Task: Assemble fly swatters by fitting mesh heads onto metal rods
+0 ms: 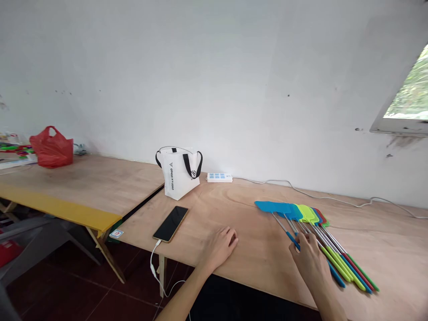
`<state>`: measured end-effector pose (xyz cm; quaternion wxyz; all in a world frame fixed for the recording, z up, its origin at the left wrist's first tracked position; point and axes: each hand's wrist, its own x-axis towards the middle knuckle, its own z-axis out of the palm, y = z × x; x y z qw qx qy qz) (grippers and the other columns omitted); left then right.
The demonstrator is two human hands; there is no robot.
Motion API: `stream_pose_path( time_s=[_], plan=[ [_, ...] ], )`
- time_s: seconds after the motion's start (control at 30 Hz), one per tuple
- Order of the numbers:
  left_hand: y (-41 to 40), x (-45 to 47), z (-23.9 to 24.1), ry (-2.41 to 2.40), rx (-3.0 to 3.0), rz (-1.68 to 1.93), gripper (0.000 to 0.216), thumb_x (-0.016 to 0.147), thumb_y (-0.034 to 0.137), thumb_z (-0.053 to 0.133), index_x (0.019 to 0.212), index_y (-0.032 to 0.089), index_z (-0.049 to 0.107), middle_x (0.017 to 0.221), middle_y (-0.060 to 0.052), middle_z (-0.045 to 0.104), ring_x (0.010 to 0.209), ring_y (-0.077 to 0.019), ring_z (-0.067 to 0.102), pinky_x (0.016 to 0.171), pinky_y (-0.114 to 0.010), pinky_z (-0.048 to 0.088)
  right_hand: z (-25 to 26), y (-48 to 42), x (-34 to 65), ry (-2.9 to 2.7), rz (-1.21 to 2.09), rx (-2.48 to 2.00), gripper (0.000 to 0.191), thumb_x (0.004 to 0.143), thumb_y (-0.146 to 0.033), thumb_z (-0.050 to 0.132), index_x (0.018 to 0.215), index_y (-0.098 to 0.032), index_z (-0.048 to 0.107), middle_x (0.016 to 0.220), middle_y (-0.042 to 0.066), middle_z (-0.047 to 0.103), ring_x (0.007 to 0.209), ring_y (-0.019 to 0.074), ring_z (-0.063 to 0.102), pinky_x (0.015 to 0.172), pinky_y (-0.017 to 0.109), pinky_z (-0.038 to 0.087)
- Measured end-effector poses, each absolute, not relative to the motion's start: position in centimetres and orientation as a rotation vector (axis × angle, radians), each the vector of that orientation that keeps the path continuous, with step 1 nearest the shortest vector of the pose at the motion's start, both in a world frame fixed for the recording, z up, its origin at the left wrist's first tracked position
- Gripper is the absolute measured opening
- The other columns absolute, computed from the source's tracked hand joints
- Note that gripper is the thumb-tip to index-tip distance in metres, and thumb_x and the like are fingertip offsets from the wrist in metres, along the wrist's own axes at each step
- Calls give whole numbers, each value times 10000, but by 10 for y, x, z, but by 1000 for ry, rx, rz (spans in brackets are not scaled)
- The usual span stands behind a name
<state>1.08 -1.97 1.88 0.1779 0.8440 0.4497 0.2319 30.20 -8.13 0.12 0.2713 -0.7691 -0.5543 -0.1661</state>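
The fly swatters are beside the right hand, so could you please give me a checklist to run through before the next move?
1. Right hand at the fly swatters: ok, fingers by a blue handle.
2. Grip secure: cannot tell, the hand hides it.
3. Left hand free: ok, resting on the table, nothing visible in it.
4. Swatters separated: not ok, their heads overlap.
5. Phone apart from the swatters: ok, beyond the left hand.
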Motion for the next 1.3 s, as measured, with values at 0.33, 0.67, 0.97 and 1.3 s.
stream_pose_path(
  time_s=[0.33,0.67,0.97,1.3],
  plan=[
    [-20,10,19,1265,2381,645,90,1000,261,526,955,228,596,1024,-27,671,954,-195,629,828,-295,447,-15,-82,325,-1704,-158,-2244,160,847,-430,558,843,-278,605,892,51,660,712,240,666,549,301,409],
    [-19,10,17,1260,2390,664,102,1006,272,516,969,228,600,1035,-32,671,974,-201,630,845,-297,449,-23,-76,312,-1719,-337,-2282,231,935,-386,453,971,-240,628,956,109,679,851,272,692,708,367,476],
    [-21,10,21,1267,2377,655,95,1002,273,522,962,233,598,1031,-33,669,972,-205,627,834,-304,450,-25,-77,335,-1634,-163,-2408,290,952,-437,388,898,-243,596,920,88,634,782,274,692,618,368,471],
    [-21,10,19,1267,2382,660,96,1002,271,525,965,229,602,1027,-34,666,974,-210,626,847,-313,451,-16,-76,297,-1803,-214,-2006,257,960,-341,392,1009,-271,635,1039,75,605,834,224,659,657,328,481]
  ],
)
